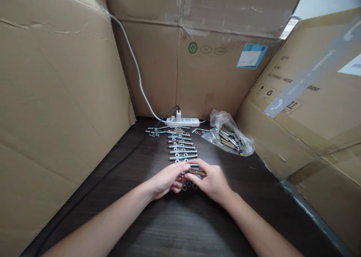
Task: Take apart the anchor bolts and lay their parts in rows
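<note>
A brass-coloured bolt or sleeve (197, 172) lies between my two hands above the dark table. My right hand (214, 178) grips it between thumb and fingers. At its left end, my left hand (167, 180) is closed with fingertips pinched together; the exact contact there is hidden. Just beyond my fingers, silver bolts (184, 158) lie in a column of rows, with nuts and washers (177, 155) among them. A few loose washers (189, 184) rest right below my hands, partly covered by them.
A clear plastic bag (244, 142) with several bolts lies at the back right. Behind the rows stands a white power strip (193, 121) with a charger, a white cord and a black cable (118, 164). Cardboard boxes (158, 61) wall in the dark table (135, 227).
</note>
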The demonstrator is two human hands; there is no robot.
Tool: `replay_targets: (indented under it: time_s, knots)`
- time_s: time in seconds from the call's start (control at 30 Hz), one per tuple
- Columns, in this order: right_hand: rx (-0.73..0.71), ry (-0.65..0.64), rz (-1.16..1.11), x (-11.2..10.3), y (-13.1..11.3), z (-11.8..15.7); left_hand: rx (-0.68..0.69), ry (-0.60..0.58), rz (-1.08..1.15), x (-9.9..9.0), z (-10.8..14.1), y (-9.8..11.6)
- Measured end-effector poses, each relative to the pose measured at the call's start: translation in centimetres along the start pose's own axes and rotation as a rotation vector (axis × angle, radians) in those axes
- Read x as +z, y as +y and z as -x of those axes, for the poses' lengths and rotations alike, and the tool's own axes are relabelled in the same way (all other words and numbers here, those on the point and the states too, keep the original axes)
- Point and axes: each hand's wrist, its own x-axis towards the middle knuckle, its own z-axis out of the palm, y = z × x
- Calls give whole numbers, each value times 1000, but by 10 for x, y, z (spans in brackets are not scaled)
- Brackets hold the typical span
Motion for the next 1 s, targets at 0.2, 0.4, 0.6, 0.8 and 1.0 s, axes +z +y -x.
replay_targets:
  time_s: [0.2,0.4,0.6,0.8,1.0]
  knots:
    - [-51,-83,16,-1,-4,1,21,-10,-130,1,2,2]
    - [-50,-66,-3,-1,-4,2,-4,-37,-106,0,2,2]
    - [-66,-59,-40,2,-3,3,-34,-84,-93,1,4,4]
    - [-48,-53,-58,1,-3,2,-4,-97,-89,1,6,4]
    - [-62,15,-115,0,0,3,-18,-78,-57,0,2,5]
